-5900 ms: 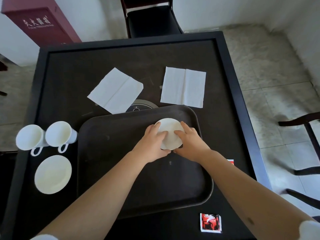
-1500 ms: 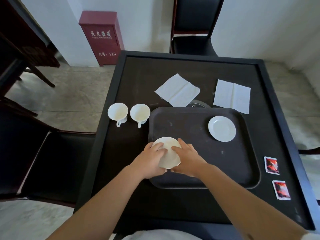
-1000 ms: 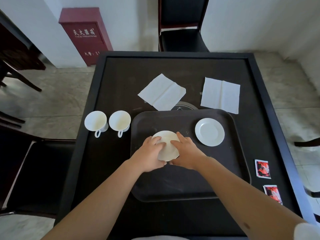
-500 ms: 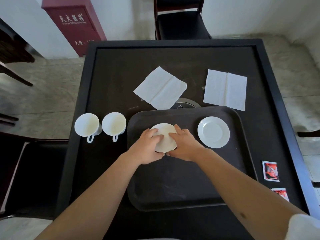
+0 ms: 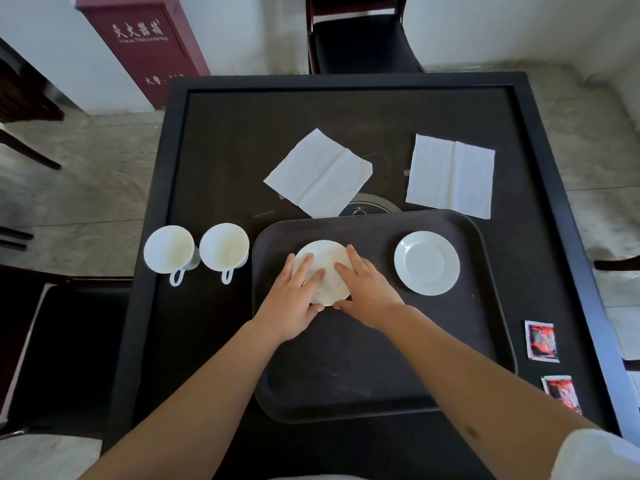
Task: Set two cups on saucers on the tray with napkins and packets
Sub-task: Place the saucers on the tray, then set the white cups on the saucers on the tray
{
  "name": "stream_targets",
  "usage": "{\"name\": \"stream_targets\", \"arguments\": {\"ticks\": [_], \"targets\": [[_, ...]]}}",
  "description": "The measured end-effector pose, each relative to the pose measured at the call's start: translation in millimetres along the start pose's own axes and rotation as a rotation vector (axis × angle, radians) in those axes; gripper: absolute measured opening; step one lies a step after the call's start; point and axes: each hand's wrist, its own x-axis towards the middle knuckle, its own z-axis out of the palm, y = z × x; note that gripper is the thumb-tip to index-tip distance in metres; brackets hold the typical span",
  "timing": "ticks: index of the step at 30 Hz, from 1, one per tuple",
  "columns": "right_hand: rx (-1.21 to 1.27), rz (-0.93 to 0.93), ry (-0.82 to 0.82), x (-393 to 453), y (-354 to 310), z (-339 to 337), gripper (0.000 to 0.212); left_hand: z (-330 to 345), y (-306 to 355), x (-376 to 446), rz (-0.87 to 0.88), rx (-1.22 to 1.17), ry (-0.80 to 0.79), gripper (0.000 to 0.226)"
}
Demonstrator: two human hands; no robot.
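Head cam: left hand (image 5: 294, 303) and right hand (image 5: 367, 292) lay with straight fingers flat on the near saucer (image 5: 323, 268), at the tray (image 5: 381, 393)'s far-left corner. Second saucer (image 5: 426, 262) sat at its far-right corner; both cups (image 5: 195, 251) stood off its left edge.

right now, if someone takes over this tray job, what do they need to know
Hands: left hand and right hand both lie on the left saucer, fingers fairly straight on top, thumbs at its near edge.
Placed: that saucer on the tray, left side; right saucer on the tray too, free of the hands.
Off the tray: two cups on the table to its left; two napkins beyond it; two packets to its right.
Done: both saucers on.
Left: a cup on each saucer, then napkins and packets onto the tray.
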Motion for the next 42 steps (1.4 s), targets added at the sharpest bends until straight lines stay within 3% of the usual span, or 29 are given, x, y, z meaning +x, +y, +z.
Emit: {"name": "stream_targets", "arguments": {"ticks": [8, 19, 30, 42], "targets": [[-0.023, 0.096, -0.090, -24.0, -6.0, -2.1, 0.094, 4.1, 11.3, -22.3, -0.117, 0.043, -0.018, 0.082], [-0.064, 0.155, -0.192, -103.4, -20.4, 10.9, 0.086, -2.9, 31.3, -109.6, -0.209, 0.062, -0.070, 0.069], [-0.067, 0.053, -0.219, -160.6, -49.9, 18.2, 0.076, -7.3, 62.5, -171.4, -0.210, 0.064, -0.037, 0.070], [-0.089, -0.092, -0.237, -154.5, -88.0, 18.6, 0.067, -14.1, 75.7, -214.6, -0.321, 0.030, 0.034, 0.069]]}}
